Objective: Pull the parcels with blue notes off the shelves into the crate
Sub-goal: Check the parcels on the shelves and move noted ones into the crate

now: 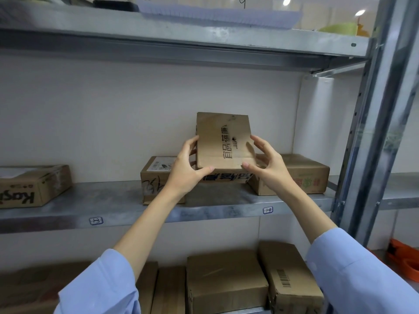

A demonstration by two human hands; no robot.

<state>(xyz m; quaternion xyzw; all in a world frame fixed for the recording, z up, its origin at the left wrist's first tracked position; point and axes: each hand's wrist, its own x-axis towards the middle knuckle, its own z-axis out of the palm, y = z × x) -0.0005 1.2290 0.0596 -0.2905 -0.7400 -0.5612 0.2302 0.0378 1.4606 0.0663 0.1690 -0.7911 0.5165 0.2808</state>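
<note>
Pale wall (90,109) at back, grey metal racking (371,132) in front, three levels in view. Mid shelf (113,200) at hand height, w/ two small handwritten tags (96,220) on its front lip below the wrists. Parcel (224,141), a brown carton w/ black print, held between both hands over mid shelf. Tilted, broad face toward cam, narrow printed side underneath; touching shelf or not: can't tell. L hand (186,168) clamped on parcel's left edge, thumb across lower front corner, fingers curled round the side. R hand (267,164) on the right edge, thumb at lower front, fingers bent & slightly spread along the side. Just behind L hand: labelled carton (156,177) w/ black scrawl on its front. Just behind R hand: wide carton (303,173), flat on shelf. Well out past L hand: open-top carton (34,186) w/ big dark lettering. Above both hands, on top shelf (181,37): white tray (215,15), plus sth green (340,29) toward R-hand side. Below forearms, lower level: several plain cartons (226,282), one w/ barcode (292,275) under R arm. Low, outside R elbow: orange object (403,257), partly cut off. Light-blue sleeves (102,284) pushed back on both forearms.
</note>
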